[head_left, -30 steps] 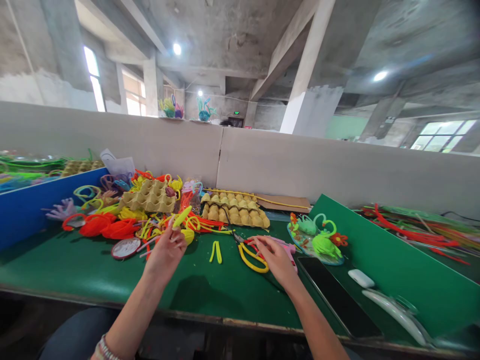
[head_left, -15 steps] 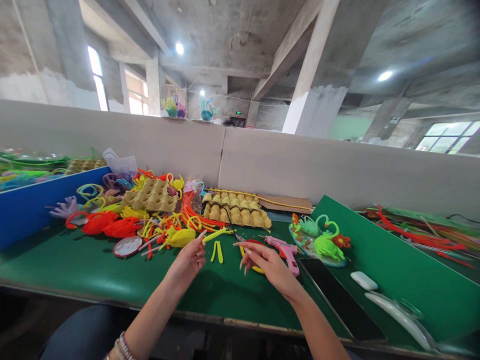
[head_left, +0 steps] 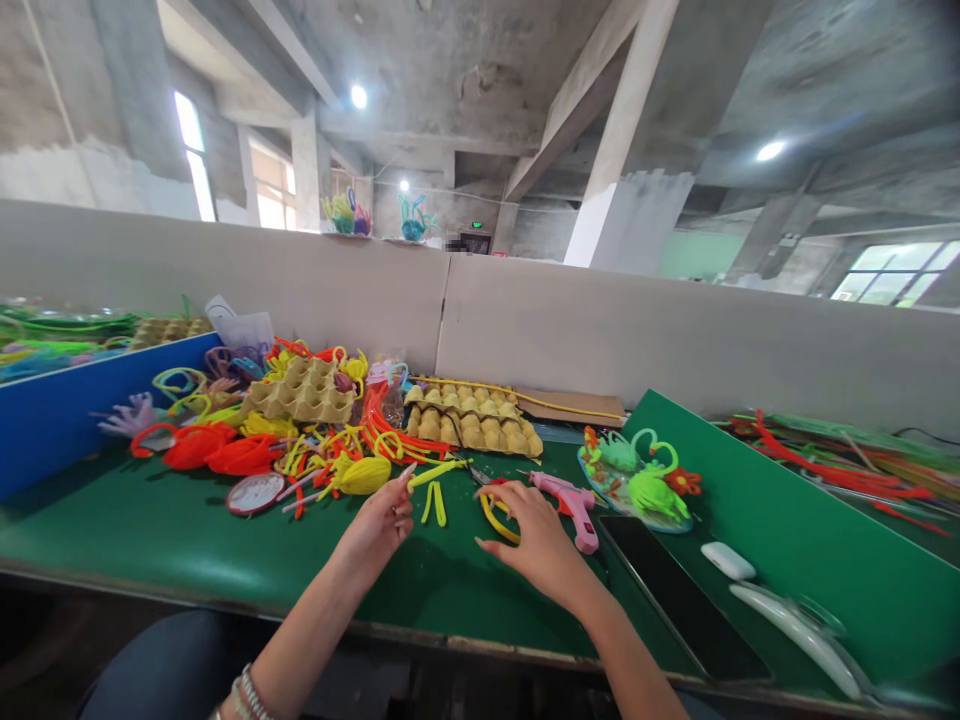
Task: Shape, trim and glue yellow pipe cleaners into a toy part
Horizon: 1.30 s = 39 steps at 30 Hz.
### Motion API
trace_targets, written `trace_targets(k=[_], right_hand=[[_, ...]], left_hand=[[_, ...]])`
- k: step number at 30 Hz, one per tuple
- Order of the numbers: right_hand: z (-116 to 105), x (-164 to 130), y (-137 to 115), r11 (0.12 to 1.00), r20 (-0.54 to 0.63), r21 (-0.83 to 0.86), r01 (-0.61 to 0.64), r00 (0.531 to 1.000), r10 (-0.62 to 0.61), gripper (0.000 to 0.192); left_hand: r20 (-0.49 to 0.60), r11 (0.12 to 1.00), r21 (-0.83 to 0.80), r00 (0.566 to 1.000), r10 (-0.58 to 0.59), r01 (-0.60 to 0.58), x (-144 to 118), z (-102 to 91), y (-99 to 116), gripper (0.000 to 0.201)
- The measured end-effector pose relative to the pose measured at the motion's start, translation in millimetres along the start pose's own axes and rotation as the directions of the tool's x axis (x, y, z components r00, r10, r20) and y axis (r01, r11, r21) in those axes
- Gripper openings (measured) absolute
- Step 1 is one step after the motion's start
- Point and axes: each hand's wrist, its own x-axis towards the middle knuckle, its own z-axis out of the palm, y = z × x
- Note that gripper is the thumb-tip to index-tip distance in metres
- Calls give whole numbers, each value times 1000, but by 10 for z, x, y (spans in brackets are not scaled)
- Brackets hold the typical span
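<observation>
Yellow fuzzy strip sits pinched in my left hand; my right hand curves wide by yellow-handled scissors; brown pulp egg trays lie behind.

Bare, long-nailed left hand: forefinger and thumb pinched together at the tips, pointing forward and to the right, remaining fingers curled in toward the palm. Bare left forearm slants up from the lower left, wrist nearly straight. Bare, long-nailed right hand: back up, fingers arched and reaching left, thumb below them and clearly apart, so a wide C-shaped gap (exact finger contact hard to tell). Bare right forearm comes in from the lower right, wrist slightly bent. Hands well apart, fingertips toward each other.
</observation>
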Motion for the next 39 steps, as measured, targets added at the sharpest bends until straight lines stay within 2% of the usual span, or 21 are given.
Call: trace_targets(k=[2, 4, 6, 9, 12, 15, 19, 22, 24, 27, 30, 33, 35, 39], right_hand=[[-5, -13, 41, 1000, 51, 1, 1, 999, -1, 63], [-1, -29, 83, 1000, 122, 18, 5, 992, -7, 74], [6, -47, 110, 999, 211, 32, 7, 977, -14, 75], [12, -65, 107, 1000, 284, 30, 2, 959, -11, 62], [6, -64, 62, 1000, 264, 7, -2, 965, 0, 44], [-1, -40, 24, 999, 212, -27, 35, 977, -28, 16], [27, 13, 50, 998, 26, -17, 53, 998, -52, 23], [56, 40, 94, 994, -135, 106, 20, 991, -5, 30], [56, 44, 93, 970, -163, 242, -11, 985, 51, 41], [35, 33, 35, 892, -48, 450, -50, 996, 80, 41], [36, 17, -30, 854, 66, 514, -83, 996, 57, 35], [67, 6, -57, 843, 23, 533, -68, 998, 65, 34], [79, 6, -68, 783, 15, 620, -46, 999, 47, 36], [59, 20, -105, 643, 126, 749, -160, 987, 99, 43]], left_hand=[[-3, 1000, 2, 1000, 2, -2, 0, -1, -1, 5], [-2, 1000, 2, 1000, 6, -6, 3, -2, -2, 4], [1, 1000, 0, 1000, 10, -10, 10, -5, -2, 3], [1, 1000, 8, 1000, 14, -14, 24, -14, -7, 6], [16, 999, 28, 999, 31, -31, 35, -31, -24, 13], [34, 997, 56, 998, 47, -49, 36, -45, -54, 20], [19, 990, 128, 998, 59, -61, 25, -36, -86, 23], [-42, 984, 171, 997, 64, -56, 21, -10, -106, 28], [-52, 976, 207, 996, 78, -66, 16, 7, -131, 36], [1, 952, 269, 988, 153, -148, -3, 28, -194, 40], [52, 915, 311, 966, 253, -256, -26, 41, -259, 38], [66, 893, 327, 950, 305, -309, -32, 44, -282, 36], [55, 892, 319, 946, 321, -321, -27, 43, -264, 37], [2, 903, 296, 946, 325, -311, -23, 52, -187, 41]])
